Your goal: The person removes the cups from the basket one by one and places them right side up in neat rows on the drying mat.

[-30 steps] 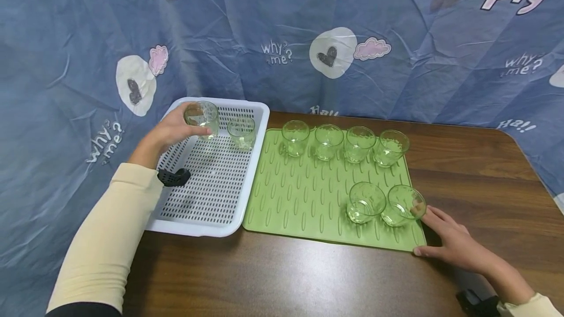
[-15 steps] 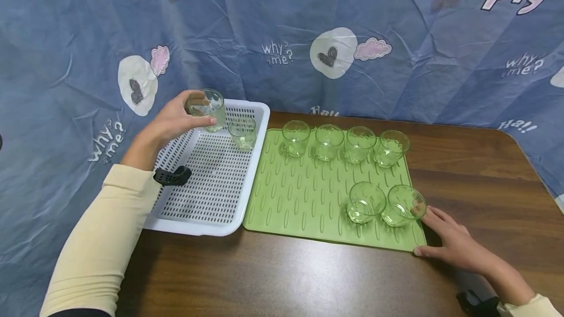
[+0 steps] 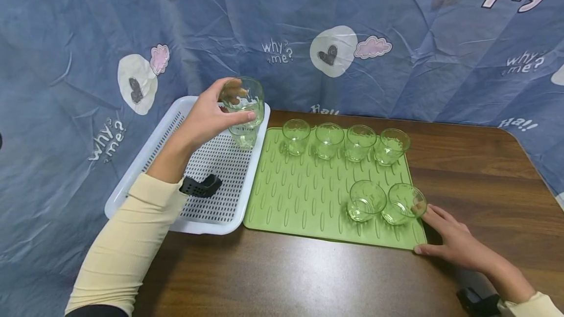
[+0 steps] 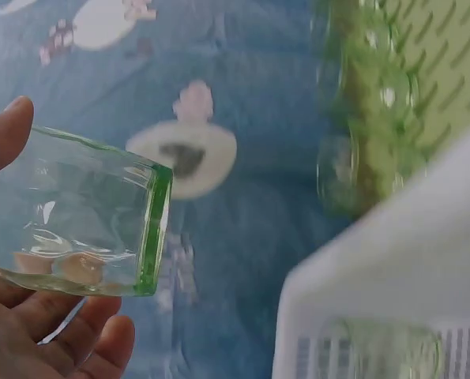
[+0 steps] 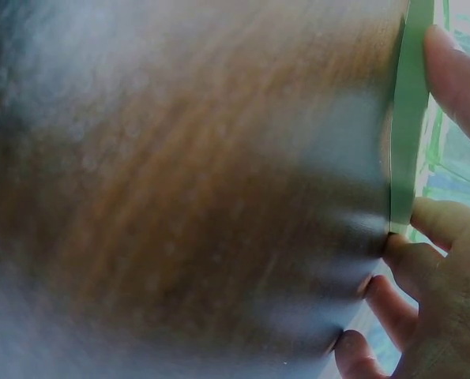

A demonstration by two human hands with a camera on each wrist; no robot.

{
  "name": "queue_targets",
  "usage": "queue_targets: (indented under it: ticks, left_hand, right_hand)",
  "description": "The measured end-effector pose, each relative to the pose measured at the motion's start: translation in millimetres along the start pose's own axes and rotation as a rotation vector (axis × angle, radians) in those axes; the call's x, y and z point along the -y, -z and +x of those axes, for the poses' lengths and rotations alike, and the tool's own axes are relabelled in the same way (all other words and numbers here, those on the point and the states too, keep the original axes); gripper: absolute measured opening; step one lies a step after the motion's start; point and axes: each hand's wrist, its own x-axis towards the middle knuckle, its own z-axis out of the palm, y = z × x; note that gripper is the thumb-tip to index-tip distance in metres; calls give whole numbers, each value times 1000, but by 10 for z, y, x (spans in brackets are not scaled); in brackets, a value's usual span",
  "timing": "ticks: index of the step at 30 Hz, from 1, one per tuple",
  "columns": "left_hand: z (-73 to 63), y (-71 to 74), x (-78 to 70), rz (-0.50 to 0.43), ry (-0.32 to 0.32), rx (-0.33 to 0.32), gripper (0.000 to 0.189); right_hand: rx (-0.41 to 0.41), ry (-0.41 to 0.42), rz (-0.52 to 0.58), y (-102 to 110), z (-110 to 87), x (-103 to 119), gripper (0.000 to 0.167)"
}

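My left hand [image 3: 210,114] grips a clear greenish drinking glass [image 3: 248,99] between thumb and fingers, raised over the back right of the white basket [image 3: 115,198]. In the left wrist view the held glass [image 4: 92,213] shows its thick green base. Another glass [image 3: 243,140] stands in the basket, partly covered by the held one. At the near right corner of the green mat [image 3: 304,209], my right hand [image 3: 456,238] rests with spread fingers, thumb on the mat's edge. Its fingertips lie right beside the closest glass [image 3: 403,204].
Several glasses stand in a back row on the mat, among them one at the left end [image 3: 295,137]. A further glass [image 3: 365,202] stands in the front row. Mat and basket sit side by side on a brown wooden table [image 3: 308,278], with a blue printed cloth [image 3: 282,23] behind.
My left hand has lifted the glass and carried it rightward across the basket, now overlapping the glass standing there. The right hand has stayed in place.
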Motion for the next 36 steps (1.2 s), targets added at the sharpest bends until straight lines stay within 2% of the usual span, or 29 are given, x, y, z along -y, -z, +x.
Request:
queue_targets:
  ticks: [4,11,18,23,27,31,36]
  left_hand:
    - [-46,-168,-86,-46,-32,26,79]
    - [-220,-508,-197,-138,-65,49,82]
    - [-376,-874,-282,-166,-84,71,86]
    - [-456,-1160,-270,-196,-94,99,85]
    - [-503,-1336,-233,-187,-62,125,87]
    - [-536,-1448,-188,-187,-15,136,89]
    - [-555,-1541,-148,-185,-24,134,88]
  right_hand:
    - [8,-3,9,11,0,4,103]
    - [21,-5,3,23,8,10,104]
    - [29,-13,1,27,12,16,102]
    - [30,-13,-4,11,10,10,103]
    - [37,-16,4,2,4,7,103]
    - [38,-15,2,9,8,10,103]
    - [27,1,-16,21,18,8,102]
